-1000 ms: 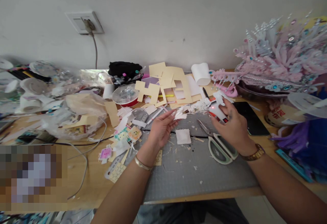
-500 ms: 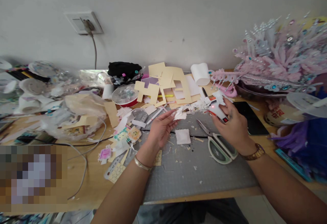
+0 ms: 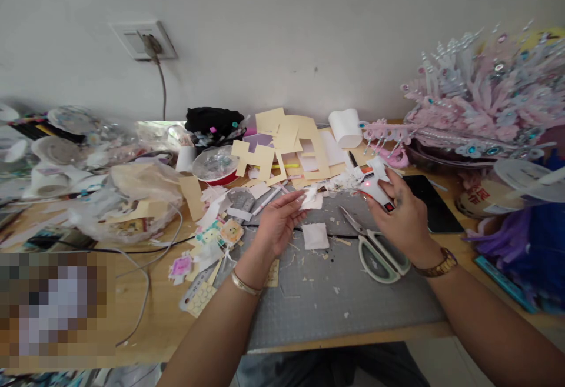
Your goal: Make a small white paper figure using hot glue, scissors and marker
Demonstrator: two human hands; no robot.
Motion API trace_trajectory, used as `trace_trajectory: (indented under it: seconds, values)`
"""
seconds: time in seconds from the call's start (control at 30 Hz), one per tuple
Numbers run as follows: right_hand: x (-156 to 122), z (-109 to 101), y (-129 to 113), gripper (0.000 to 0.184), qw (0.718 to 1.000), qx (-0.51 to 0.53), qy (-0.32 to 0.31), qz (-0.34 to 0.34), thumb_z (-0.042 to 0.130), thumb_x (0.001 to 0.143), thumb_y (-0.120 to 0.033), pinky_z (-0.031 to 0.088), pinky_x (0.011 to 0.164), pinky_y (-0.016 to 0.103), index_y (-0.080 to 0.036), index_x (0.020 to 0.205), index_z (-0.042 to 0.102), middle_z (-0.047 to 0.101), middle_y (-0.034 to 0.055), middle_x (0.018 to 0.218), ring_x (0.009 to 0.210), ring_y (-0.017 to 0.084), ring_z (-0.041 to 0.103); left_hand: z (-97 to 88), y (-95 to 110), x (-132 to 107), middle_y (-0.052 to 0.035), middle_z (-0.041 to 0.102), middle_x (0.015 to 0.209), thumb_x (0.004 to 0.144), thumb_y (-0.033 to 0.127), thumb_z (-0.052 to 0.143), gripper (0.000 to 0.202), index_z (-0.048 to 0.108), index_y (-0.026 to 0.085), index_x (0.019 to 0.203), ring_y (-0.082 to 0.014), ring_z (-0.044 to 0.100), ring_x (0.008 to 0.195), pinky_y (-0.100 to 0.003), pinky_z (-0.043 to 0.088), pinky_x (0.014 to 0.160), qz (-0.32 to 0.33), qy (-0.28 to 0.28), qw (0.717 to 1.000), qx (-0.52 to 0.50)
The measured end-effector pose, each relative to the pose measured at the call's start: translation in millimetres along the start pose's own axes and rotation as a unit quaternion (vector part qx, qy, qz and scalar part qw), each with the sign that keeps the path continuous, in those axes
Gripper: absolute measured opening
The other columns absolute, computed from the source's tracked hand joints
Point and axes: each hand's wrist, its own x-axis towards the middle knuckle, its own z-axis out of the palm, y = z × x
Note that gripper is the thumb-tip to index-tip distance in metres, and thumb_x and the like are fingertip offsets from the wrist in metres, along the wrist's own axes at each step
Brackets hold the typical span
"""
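In my right hand (image 3: 399, 202) is a white hot glue gun (image 3: 375, 190) with an orange part and a lit red light, its nozzle end pointing left. My left hand (image 3: 285, 216) pinches a small white piece (image 3: 312, 199), fabric or paper, close to the nozzle. White clumps cover the area around the nozzle. Just below on the grey cutting mat (image 3: 309, 310) lies a white square pad (image 3: 315, 236). Green-and-white scissors (image 3: 379, 257) rest under my right hand, blades pointing up and left.
Cut cream cardboard (image 3: 304, 134) piles up at the back. A pink beaded headpiece (image 3: 481, 99) and a lidded cup (image 3: 489, 193) stand right, beside a black tablet (image 3: 430, 204). Leftward are a plastic bag (image 3: 141, 193), a round dish (image 3: 216, 166), cables and paper scraps.
Both hands stay almost in place. The white piece in my left hand has shifted slightly by the nozzle.
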Motion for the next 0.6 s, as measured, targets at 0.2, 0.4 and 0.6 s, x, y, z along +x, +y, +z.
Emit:
trace_trajectory:
  seconds: [0.2, 0.4, 0.6]
  values:
    - [0.6, -1.4, -1.5, 0.058, 1.0, 0.003, -0.003, 0.021, 0.063, 0.085, -0.032, 0.06, 0.084, 0.043, -0.018, 0.139, 0.049, 0.076, 0.0129, 0.107, 0.097, 0.029, 0.073, -0.9, -0.1, 1.1, -0.0047, 0.074, 0.078, 0.067, 0.015, 0.084, 0.021, 0.074, 0.013, 0.085, -0.01, 0.065, 0.062, -0.02, 0.052, 0.059, 0.012, -0.003, 1.0, 0.01]
    - [-0.5, -2.0, -0.3, 0.063, 0.999, 0.019, -0.011, 0.038, 0.065, 0.083, -0.031, 0.06, 0.085, 0.043, -0.017, 0.141, 0.047, 0.075, 0.0138, 0.108, 0.1, 0.03, 0.073, 0.5, -1.0, 0.8, -0.0023, 0.072, 0.078, 0.05, 0.02, 0.093, 0.035, 0.071, 0.014, 0.078, -0.0099, 0.062, 0.066, -0.02, 0.048, 0.06, 0.045, 0.016, 0.998, 0.051]
    - [-1.2, -1.8, -2.0, 0.072, 0.998, 0.031, 0.027, 0.05, 0.07, 0.076, -0.035, 0.061, 0.083, 0.043, -0.015, 0.142, 0.047, 0.075, 0.014, 0.106, 0.094, 0.029, 0.074, 0.7, -3.0, 1.4, 0.0032, 0.064, 0.076, 0.05, 0.023, 0.092, 0.042, 0.062, 0.016, 0.08, -0.0088, 0.059, 0.068, -0.02, 0.046, 0.062, 0.14, 0.027, 0.985, 0.092]
